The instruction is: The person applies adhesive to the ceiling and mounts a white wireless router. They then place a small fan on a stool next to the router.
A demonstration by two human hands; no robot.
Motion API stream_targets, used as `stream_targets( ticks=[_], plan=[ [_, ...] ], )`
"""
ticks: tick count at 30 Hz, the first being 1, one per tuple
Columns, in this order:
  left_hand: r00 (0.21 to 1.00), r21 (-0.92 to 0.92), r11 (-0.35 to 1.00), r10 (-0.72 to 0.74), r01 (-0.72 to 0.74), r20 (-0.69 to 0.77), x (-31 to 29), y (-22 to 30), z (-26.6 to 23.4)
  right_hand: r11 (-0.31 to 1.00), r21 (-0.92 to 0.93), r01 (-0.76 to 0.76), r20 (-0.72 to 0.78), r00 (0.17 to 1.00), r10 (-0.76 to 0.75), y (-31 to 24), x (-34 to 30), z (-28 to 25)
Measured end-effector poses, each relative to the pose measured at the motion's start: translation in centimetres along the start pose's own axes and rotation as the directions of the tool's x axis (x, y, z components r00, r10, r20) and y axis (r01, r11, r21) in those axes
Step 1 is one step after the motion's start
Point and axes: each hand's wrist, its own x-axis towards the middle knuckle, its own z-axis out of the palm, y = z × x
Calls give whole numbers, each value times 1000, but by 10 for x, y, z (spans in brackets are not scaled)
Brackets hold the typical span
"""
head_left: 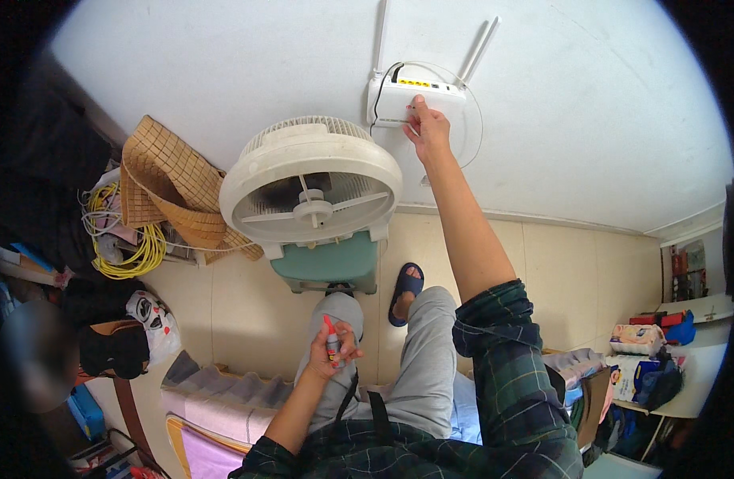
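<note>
Presently the right hand [428, 128] is stretched up to the white router [415, 100] mounted on the wall, fingertips pressed against its lower right edge, fingers held together rather than spread; whether they pinch the casing I cannot tell. The left hand [333, 349] rests near the grey-trousered knee, fingers curled tight around a small tube with a red cap [332, 337]. The tube stands roughly upright in the fist, long axis near vertical in the view, red cap pointing up toward the white fan [311, 191] on its green base. Risk, as judged: the router hangs by little, with thin cables [468, 104] looping beside it; a hard push or pull from the outstretched arm could tug it off the wall or strain those cables. The tube is held one-handed, so a squeeze might leak its contents onto the trousers.
</note>
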Motion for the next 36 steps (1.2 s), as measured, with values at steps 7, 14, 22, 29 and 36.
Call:
stream_targets(
  ticks=[7,14,22,29,36],
  plan=[
    [999,37,999,3,-1,-52,1,0,2,996,90,24,-38,999,-21,11,1,-7],
    [1000,15,1000,-4,4,-12,3,-2,-4,996,90,-2,-6,1000,3,10,6,-14],
    [998,29,999,-14,16,-62,2,-1,-1,993,110,-39,32,999,36,1,-1,-18],
    [996,47,999,-11,15,-87,3,0,4,991,121,-58,43,998,53,1,0,-20],
    [999,36,999,-28,30,-40,5,0,-1,990,126,-60,71,996,51,-1,1,-21]
  ],
)
